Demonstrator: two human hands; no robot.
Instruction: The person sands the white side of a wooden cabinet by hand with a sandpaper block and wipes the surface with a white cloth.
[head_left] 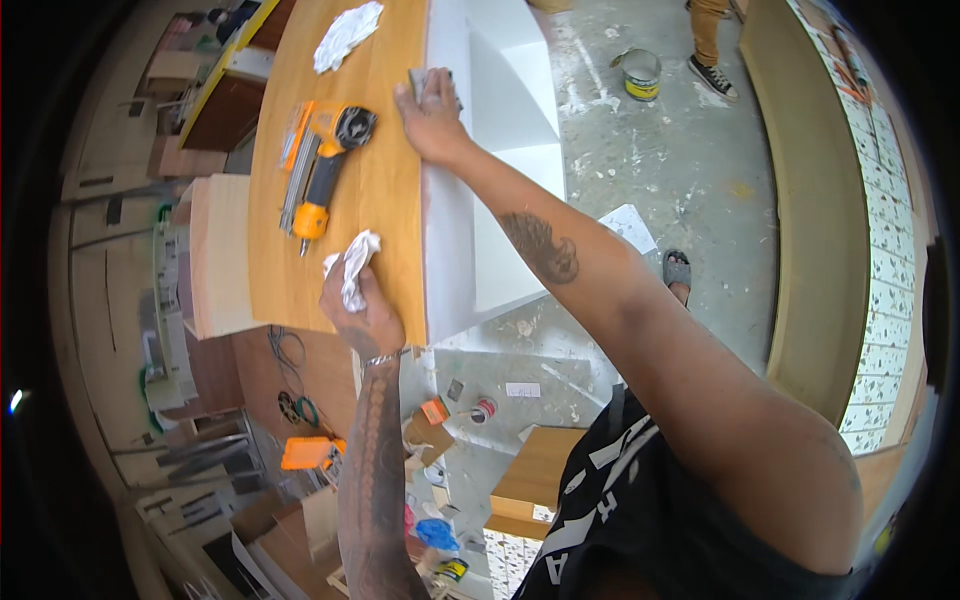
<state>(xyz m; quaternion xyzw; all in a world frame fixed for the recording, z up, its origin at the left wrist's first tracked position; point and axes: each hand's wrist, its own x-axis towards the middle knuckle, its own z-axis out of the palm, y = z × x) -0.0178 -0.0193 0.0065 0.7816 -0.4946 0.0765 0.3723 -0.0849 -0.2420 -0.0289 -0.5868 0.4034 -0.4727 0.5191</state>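
Observation:
My left hand [365, 315] is closed around a crumpled white rag [358, 268] at the near end of a wooden panel [385, 200]. Farther up, my right hand [437, 125] presses a small dark piece of sandpaper [417, 78], mostly hidden under the fingers, against the seam where the wood meets a white cabinet [450, 240]. Left of that hand, an orange and black nail gun [325, 170] lies on the panel. A second white rag [347, 36] rests near the panel's far end.
An open paint can [641, 75] stands on the paint-spotted floor at the right, near another person's shoe [713, 78]. A long board [810, 200] runs along the right side. Below lie a cardboard box [540, 465], a small can [484, 409] and an orange case [308, 453].

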